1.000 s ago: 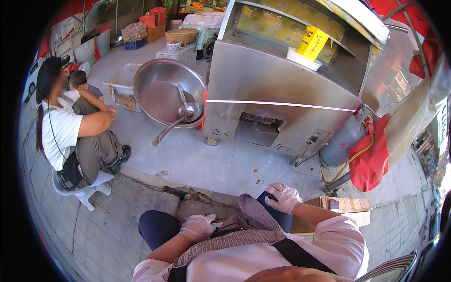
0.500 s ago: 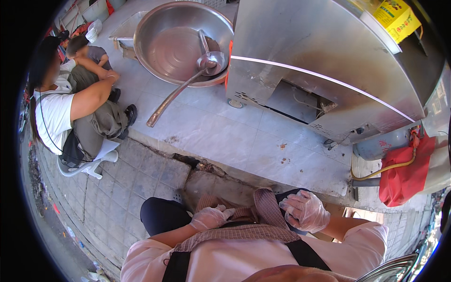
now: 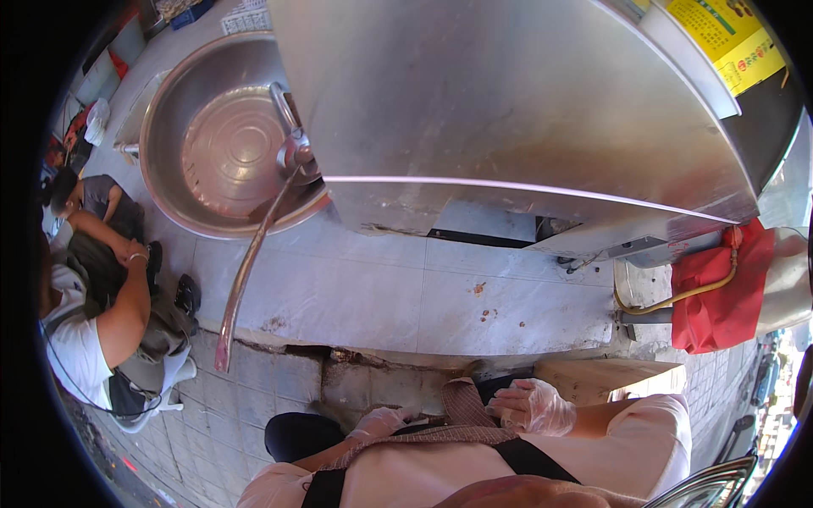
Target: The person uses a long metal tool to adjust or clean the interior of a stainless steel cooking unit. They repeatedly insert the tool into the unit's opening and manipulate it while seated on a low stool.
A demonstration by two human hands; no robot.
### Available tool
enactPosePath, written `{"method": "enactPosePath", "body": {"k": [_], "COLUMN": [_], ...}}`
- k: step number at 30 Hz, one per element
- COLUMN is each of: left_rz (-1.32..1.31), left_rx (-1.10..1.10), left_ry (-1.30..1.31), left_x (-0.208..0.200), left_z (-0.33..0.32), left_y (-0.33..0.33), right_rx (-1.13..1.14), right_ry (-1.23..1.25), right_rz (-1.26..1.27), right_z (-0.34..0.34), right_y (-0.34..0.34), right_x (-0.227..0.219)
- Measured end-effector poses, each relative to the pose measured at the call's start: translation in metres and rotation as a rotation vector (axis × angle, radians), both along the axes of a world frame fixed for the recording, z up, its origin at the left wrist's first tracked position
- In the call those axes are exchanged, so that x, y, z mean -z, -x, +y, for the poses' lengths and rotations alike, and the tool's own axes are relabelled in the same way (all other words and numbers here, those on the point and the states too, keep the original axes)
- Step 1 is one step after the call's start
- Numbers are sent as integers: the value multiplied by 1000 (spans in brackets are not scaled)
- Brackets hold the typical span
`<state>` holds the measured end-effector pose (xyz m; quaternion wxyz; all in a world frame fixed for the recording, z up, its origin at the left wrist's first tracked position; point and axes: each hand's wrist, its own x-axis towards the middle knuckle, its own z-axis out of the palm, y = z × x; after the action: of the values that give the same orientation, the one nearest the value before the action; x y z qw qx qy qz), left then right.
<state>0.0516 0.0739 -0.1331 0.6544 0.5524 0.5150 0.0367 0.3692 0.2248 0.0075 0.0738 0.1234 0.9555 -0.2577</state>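
Both my hands wear clear plastic gloves and rest at my lap. My left hand point(image 3: 383, 422) lies against the checked apron point(image 3: 415, 438), and the fabric and dark trousers partly hide its fingers. My right hand point(image 3: 535, 408) lies over my right thigh beside the apron, its fingers loosely stretched toward the left, holding nothing I can see. Beyond, well out of reach of both hands, a large steel basin point(image 3: 182, 140) holds a long-handled metal ladle point(image 3: 247, 271). The ladle's handle leans out over the basin's near rim, and part of its bowl end is hidden behind a steel cabinet.
The tall steel cabinet point(image 3: 508, 102) stands ahead, with a white tub point(image 3: 690, 59) and a yellow box point(image 3: 732, 42) on top. A red cloth point(image 3: 720, 292) and a yellow hose point(image 3: 677, 296) are at right. A seated person point(image 3: 118, 330) and a child point(image 3: 106, 199) are at left.
The view has shifted, so the basin, ladle and seated person appear farther left and the cabinet looms larger. My hands stay at my lap, the right one's fingers now looking flatter.
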Motion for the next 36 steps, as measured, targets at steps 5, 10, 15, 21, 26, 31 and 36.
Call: {"method": "enactPosePath", "body": {"k": [5, 10, 15, 21, 26, 31, 36], "left_rz": [443, 341, 423, 856, 892, 816, 794], "left_rx": [226, 423, 281, 293, -203, -343, -355], "left_ry": [-156, -463, -478, -104, 161, 208, 187], "left_x": [-58, -121, -198, -288, -331, -364, -396], "left_z": [26, 0, -28, -21, -12, 0, 22], "left_y": [10, 16, 43, 86, 50, 8, -4], "right_rx": [18, 275, 478, 434, 143, 192, 725], "right_ry": [106, 330, 210, 106, -207, -454, -138], "right_rz": [93, -43, -84, 5, -22, -274, 26], "right_z": [16, -13, -54, -40, 53, 196, 243], "right_y": [9, 6, 22, 65, 28, -33, -37], "right_x": [-9, -12, -28, -84, -165, -288, -393]}}
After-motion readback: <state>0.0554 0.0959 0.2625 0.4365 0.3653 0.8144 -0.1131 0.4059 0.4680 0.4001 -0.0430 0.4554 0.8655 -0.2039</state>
